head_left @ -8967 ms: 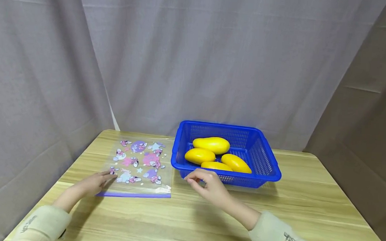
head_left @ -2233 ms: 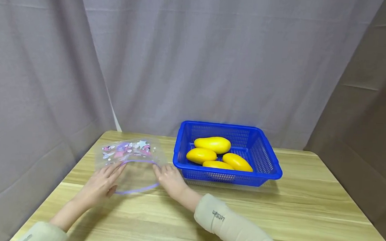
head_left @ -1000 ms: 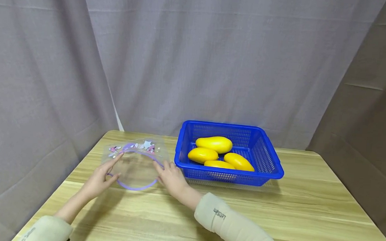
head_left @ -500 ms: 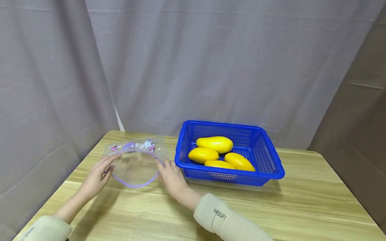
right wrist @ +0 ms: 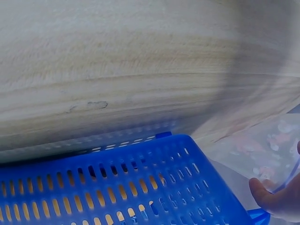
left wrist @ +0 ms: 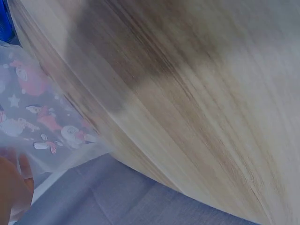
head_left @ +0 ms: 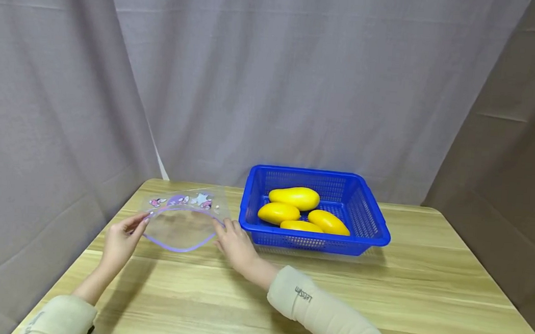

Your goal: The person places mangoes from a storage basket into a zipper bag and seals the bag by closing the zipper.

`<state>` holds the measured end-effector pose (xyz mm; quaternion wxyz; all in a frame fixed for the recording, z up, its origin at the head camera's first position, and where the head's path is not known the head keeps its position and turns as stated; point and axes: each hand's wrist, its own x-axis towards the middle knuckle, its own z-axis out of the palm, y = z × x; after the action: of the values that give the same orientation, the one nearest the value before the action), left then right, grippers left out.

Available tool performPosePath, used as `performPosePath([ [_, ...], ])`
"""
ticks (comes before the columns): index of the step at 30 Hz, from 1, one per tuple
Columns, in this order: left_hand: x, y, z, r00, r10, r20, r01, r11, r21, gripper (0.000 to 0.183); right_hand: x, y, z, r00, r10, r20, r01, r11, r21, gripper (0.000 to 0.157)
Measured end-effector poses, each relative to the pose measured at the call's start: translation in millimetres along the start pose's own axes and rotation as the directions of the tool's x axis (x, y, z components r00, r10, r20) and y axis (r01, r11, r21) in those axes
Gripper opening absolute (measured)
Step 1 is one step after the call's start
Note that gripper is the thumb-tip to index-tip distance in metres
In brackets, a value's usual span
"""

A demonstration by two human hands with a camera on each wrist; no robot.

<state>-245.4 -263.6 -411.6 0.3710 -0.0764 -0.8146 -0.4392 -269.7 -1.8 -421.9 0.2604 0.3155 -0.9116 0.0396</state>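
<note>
**Bag [head_left: 187, 203] mouth held wide, soft film and a tight corner**

At the left, the left hand [head_left: 121, 244] pinches one end of the bag's purple rim between thumb and fingers. Thin film like this looks slippery, so a loose pinch could let that end slide free and the mouth fold flat.

Next comes the bag itself, on the left part of the table [head_left: 431, 269], its printed side towards the curtain [head_left: 318, 88] and its mouth facing the person. The rim bows into an open oval (I see nothing inside). Only the two ends are held; if the hands drew apart, the lips would probably pull straight and close.

The right hand [head_left: 239, 246] grips the other end of the rim, thumb below and fingers above, just beside the basket [head_left: 345, 246]. I cannot tell whether they touch. A careless sideways push could nudge the basket or snag the film on its corner.

Furthest right, four mangoes [head_left: 299, 198] lie together inside the basket; being smooth and rounded, they could roll if it were knocked.
</note>
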Motion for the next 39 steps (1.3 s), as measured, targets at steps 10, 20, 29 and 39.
performPosePath([
  [10,4.8,-1.4,7.9,0.996,0.010,-0.089,-0.004,0.998,0.067,0.011,-2.2,2.1,1.0,1.000,-0.022,-0.003,0.022,1.000,0.022,0.051],
  [20,8.0,4.3,11.6,0.994,-0.018,-0.112,0.025,0.998,0.063,0.013,-8.3,3.6,-4.8,0.991,-0.129,-0.043,0.124,0.985,-0.119,0.052],
  [29,5.7,7.2,14.7,0.993,-0.008,-0.122,0.020,0.995,0.099,0.013,-25.1,16.2,-18.3,0.955,-0.266,-0.132,0.253,0.961,-0.107,0.043],
  [39,6.6,5.3,14.5,0.988,0.042,-0.148,-0.023,0.992,0.126,0.009,-40.7,41.3,-28.9,0.906,-0.376,-0.196,0.355,0.925,-0.136,0.032],
])
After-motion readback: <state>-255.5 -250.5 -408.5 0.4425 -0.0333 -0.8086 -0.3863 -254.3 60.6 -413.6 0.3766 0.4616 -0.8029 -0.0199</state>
